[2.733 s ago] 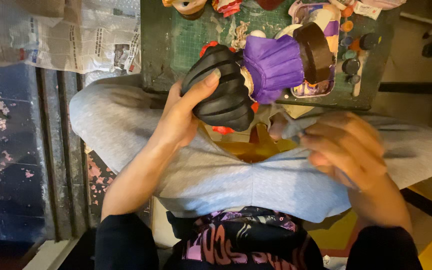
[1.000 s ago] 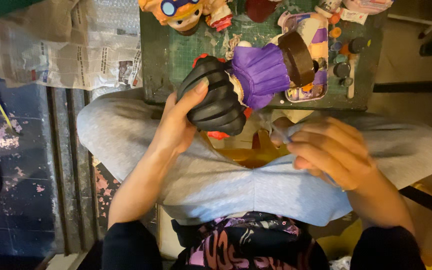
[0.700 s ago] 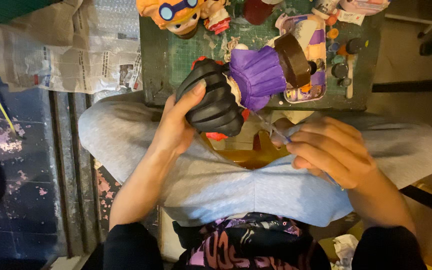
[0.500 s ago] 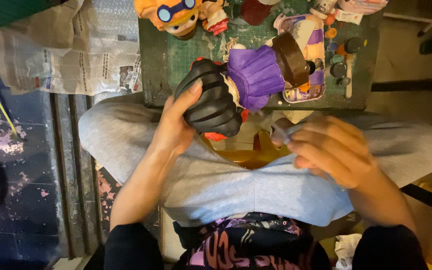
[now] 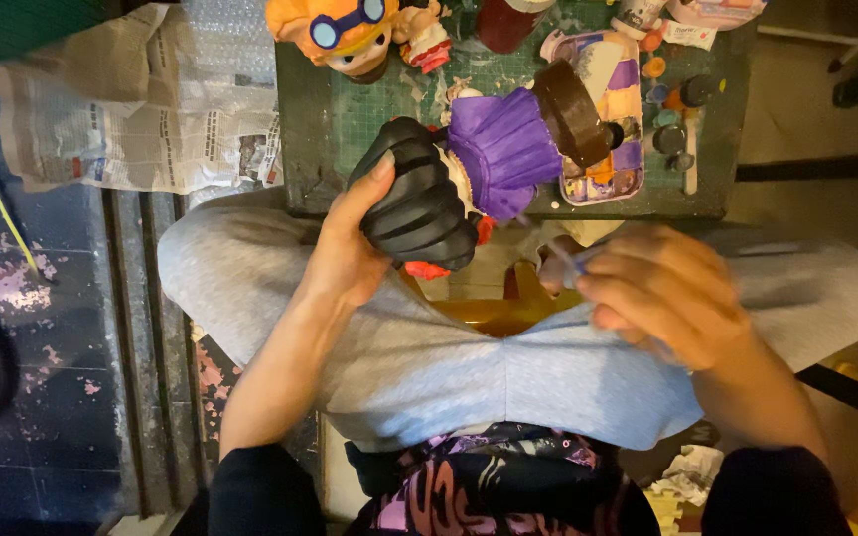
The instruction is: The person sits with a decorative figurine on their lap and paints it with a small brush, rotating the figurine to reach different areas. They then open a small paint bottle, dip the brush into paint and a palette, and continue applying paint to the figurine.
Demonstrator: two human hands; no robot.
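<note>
Nearest the camera lie the person's knees in soft grey sweatpants (image 5: 469, 367), with a yellow stool (image 5: 494, 313) showing in the gap between them. Above the right thigh, the right hand (image 5: 662, 293) is curled narrow, fingertips pinched on something thin and pale; it is blurred, so what it is cannot be told. The left hand (image 5: 350, 253) wraps the back of a figurine (image 5: 459, 184), thumb up along its glossy black, ribbed hair. The figurine lies tilted on its side over the lap at the near edge of a small table (image 5: 320, 129), its purple pleated dress and round brown base pointing right. Farther off, the table's scuffed green top carries a paint palette (image 5: 613, 164), small paint pots (image 5: 677, 114) and an orange goggled figure (image 5: 345, 35). Crumpled newspaper (image 5: 121, 119) lies on the floor to the left.
</note>
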